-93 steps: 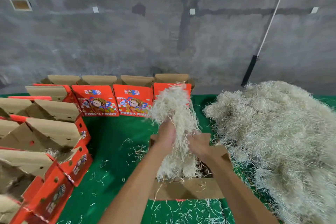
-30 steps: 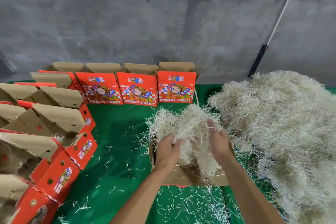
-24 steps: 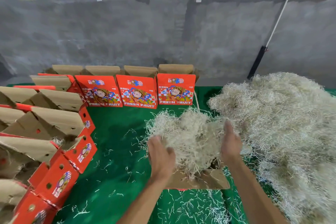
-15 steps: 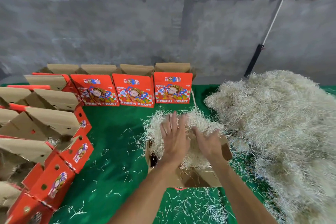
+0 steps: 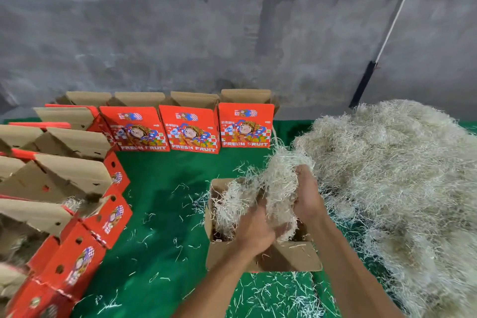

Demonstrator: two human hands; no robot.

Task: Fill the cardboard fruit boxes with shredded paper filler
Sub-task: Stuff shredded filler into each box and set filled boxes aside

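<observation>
- Your left hand (image 5: 254,233) and right hand (image 5: 307,195) both clench a wad of shredded paper (image 5: 280,183) over the open box (image 5: 260,257).
- That box is partly filled.
- The big filler pile (image 5: 402,183) lies just right.
- Red fruit boxes (image 5: 191,128) stand open behind and left.

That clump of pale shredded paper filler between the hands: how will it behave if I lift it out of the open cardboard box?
The clump of pale shredded paper filler probably lifts as one light, springy tangle, since its strands interlock. It likely sheds: loose shreds already litter the green cloth. Some may drag from the open cardboard box, so the left hand and right hand should squeeze firmly.
</observation>
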